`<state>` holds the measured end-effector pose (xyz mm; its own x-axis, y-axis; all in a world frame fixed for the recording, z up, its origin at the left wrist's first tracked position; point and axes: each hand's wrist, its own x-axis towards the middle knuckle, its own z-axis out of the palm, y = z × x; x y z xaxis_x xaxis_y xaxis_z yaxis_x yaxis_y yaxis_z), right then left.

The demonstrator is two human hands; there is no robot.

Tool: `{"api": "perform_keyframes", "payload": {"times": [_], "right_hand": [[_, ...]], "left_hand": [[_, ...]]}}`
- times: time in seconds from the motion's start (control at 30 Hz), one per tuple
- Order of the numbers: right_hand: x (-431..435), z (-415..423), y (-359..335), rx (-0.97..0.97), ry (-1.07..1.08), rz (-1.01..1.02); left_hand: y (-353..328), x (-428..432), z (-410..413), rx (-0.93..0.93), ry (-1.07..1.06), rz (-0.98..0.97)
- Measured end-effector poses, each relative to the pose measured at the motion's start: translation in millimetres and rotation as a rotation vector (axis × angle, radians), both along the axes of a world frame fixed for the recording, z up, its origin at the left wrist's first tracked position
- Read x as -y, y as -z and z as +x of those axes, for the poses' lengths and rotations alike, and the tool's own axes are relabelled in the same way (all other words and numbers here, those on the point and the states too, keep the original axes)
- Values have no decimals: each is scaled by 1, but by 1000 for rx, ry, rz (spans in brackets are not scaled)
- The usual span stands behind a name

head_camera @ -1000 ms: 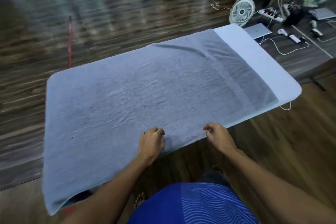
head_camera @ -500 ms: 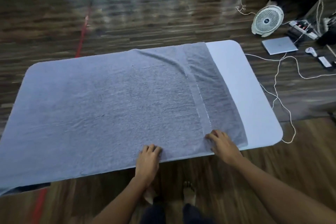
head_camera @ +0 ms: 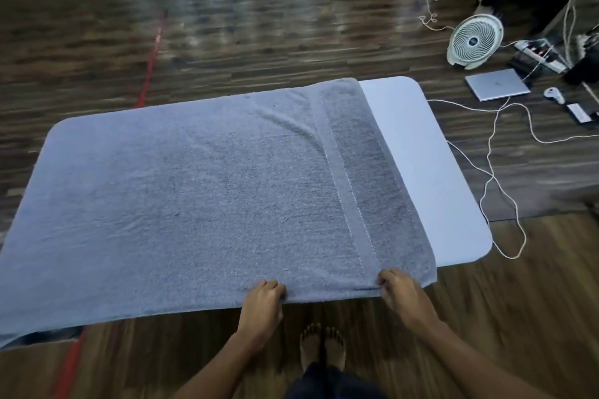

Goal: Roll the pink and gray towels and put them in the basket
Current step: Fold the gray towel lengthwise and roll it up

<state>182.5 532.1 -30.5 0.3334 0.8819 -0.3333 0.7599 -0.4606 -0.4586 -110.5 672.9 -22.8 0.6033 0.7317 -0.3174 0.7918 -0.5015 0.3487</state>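
Head view: the gray towel (head_camera: 201, 191) lies spread flat over the white table (head_camera: 431, 172), reaching away ahead of both hands. The left hand (head_camera: 263, 300) and right hand (head_camera: 403, 293) each curl their fingers onto its near hem, pinching it. Its long axis runs sideways: the short banded end sits just right of the right hand, with most of the cloth far left of the left. Rolling likely starts from that nearer end.

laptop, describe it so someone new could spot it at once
Start at the white table under the gray towel. On the floor past its far right corner, on the near side of the round white fan, lies the laptop: the only flat, closed silver slab there.
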Motion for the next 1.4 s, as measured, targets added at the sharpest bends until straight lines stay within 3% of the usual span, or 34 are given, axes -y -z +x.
{"api": "perform_keyframes", "payload": {"times": [0.2,0.33,0.47,0.73,1.03,1.4], "right_hand": [[-3,-4,-10,-73,23,-86],[-20,11,-26,-150,115,2],[-42,56,-51,-162,217,119],[-77,221,-55,-114,157,192],[-120,391,-59,-109,-214,77],[-238,399,-67,-50,-725,-29]], "left_hand": [[-3,-4,7,-29,92,45],[-10,-13,42,96,109,75],[-20,-28,120,201,160,165],[-30,-41,317,323,-14,246],[-41,-10,486,348,-435,312],[-39,4,462,205,-999,287]]}}
